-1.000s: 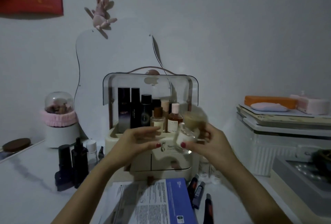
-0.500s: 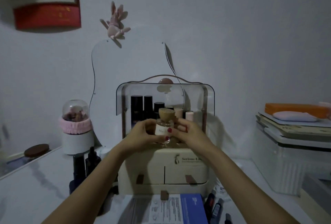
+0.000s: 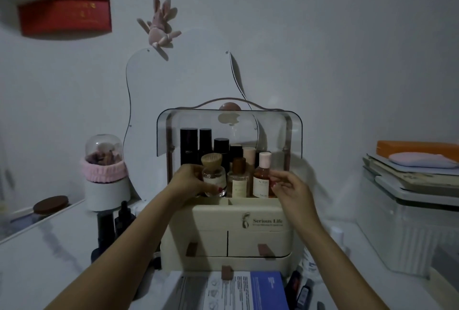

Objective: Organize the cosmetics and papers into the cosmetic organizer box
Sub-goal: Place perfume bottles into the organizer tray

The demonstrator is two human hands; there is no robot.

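My left hand (image 3: 191, 182) grips the round bottle (image 3: 214, 180) in the box (image 3: 223, 235), right hand (image 3: 289, 185) relaxed and empty; crowding could topple its neighbours.

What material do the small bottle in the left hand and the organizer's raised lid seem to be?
Small bottle: likely clear glass, since one sees through it; its round cap looks like pale wood. Raised lid: probably smoky transparent plastic, as the bottles behind show through it.
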